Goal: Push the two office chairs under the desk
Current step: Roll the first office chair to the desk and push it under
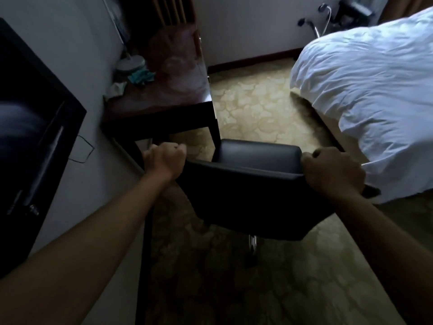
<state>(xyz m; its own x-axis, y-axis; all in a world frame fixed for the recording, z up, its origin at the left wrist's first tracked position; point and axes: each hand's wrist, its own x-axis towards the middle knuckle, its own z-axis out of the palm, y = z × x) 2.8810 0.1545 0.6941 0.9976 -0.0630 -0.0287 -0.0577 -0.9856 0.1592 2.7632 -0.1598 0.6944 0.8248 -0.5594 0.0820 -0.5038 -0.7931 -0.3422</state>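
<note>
A black, leather-look office chair (248, 184) with a padded seat and curved backrest is standing on the patterned beige carpet (253, 106), just in front of the near end of the dark glossy wooden table (168, 95) and not under it. The left hand (164, 160) is curling around the left top corner of the backrest, and the right hand (332, 171) is gripping the right top corner, thumb lying over the rim, so the chair is sitting squarely between the two outstretched bare forearms. Only a short piece of the chair's shiny metal column (252, 242) is showing beneath the seat; the base and wheels are lying in shadow and are hard to make out. A second dark chair with chrome parts (346, 12) is showing blurred at the far wall, partly hidden behind the white crumpled duvet on the bed (365, 90), which is filling the right side. On the table, a white round lamp base (130, 63), a teal crumpled object (140, 76) and a pale crumpled cloth (116, 89) are lying near the wall, all too blurred to identify firmly. A black flat screen (30, 127) is hanging on the pale wall at left, cut off by the frame edge. No writing or brand is readable anywhere.
</note>
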